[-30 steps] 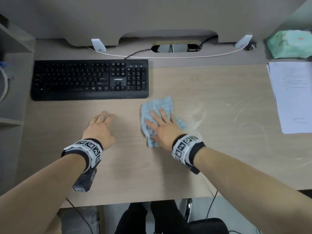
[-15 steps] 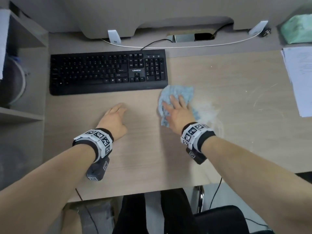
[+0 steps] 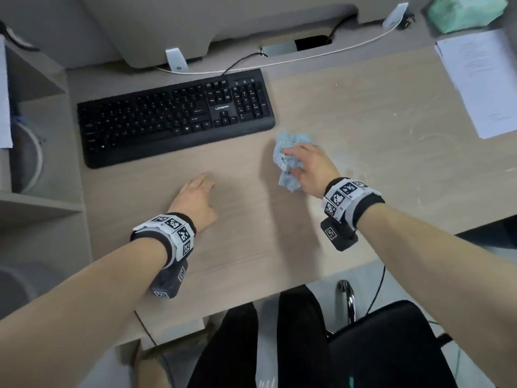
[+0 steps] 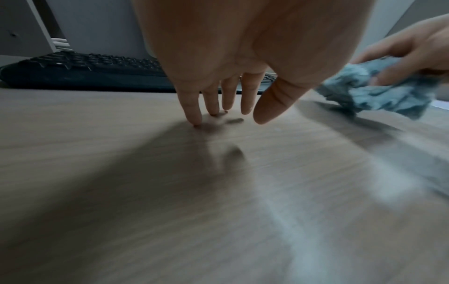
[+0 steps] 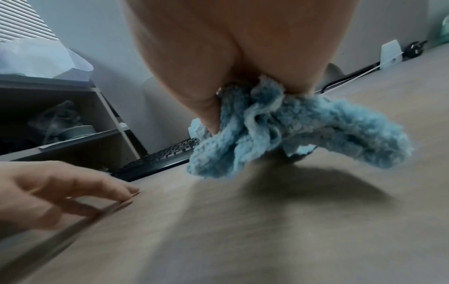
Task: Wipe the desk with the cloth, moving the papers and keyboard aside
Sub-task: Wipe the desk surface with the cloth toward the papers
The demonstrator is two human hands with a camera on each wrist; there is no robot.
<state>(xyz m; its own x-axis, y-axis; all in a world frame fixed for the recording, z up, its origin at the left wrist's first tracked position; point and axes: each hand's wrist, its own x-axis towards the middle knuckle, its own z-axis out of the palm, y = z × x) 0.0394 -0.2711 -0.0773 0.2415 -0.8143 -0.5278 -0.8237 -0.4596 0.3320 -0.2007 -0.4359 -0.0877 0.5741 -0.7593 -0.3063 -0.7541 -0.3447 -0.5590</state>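
Both hands are over the desk (image 3: pixel 363 141): the right hand (image 3: pixel 310 166) clutches the bunched cloth (image 3: pixel 289 161) near the keyboard (image 3: pixel 173 119); the left hand (image 3: pixel 195 200) rests relaxed, fingertips down. Better to spread the cloth flat (it seems lifted) before wiping toward the far-right papers (image 3: pixel 481 79).

Office cubicle: wood-grain desk (image 3: pixel 349 113), black keyboard (image 3: pixel 173 116), printed papers (image 3: pixel 484 79), side shelving (image 3: pixel 36 208).

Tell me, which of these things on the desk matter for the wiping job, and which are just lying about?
Part of the job: blue cloth, bunched in the right hand; black keyboard; papers; desk; left hand, fingertips on the desk.

Lying about: green packet; white cable; side shelf.
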